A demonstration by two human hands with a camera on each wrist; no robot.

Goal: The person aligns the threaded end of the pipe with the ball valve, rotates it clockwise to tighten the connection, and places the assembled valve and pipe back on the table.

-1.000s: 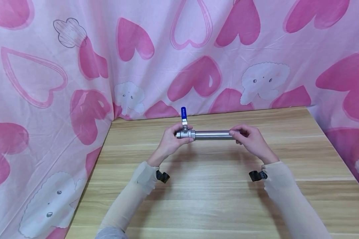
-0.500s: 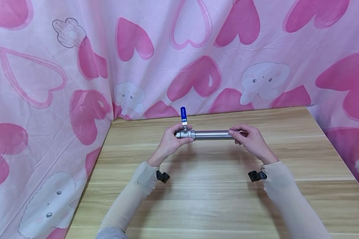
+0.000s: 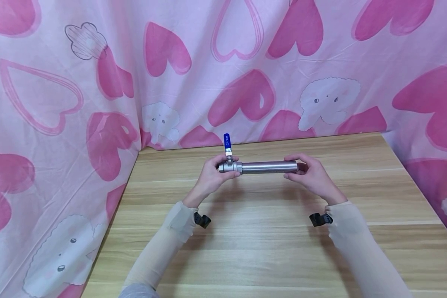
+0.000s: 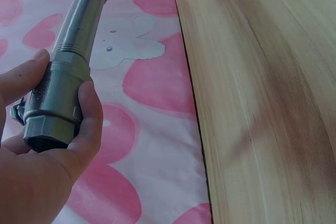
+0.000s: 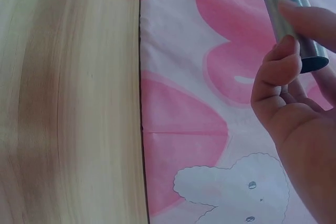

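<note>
Now, left hand (image 3: 212, 176) clamped on valve (image 3: 229, 167); right hand (image 3: 311, 176) pinching pipe (image 3: 269, 167), above table (image 3: 260, 240)

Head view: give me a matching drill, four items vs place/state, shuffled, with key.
Items:
1. valve handle
2. left hand
3. right hand
4. metal pipe

Place/state:
A. pinches the pipe's open end
B. level, held above the table
C. blue, sticking up
D. grips the valve body

Pairs: 1-C, 2-D, 3-A, 4-B
</note>
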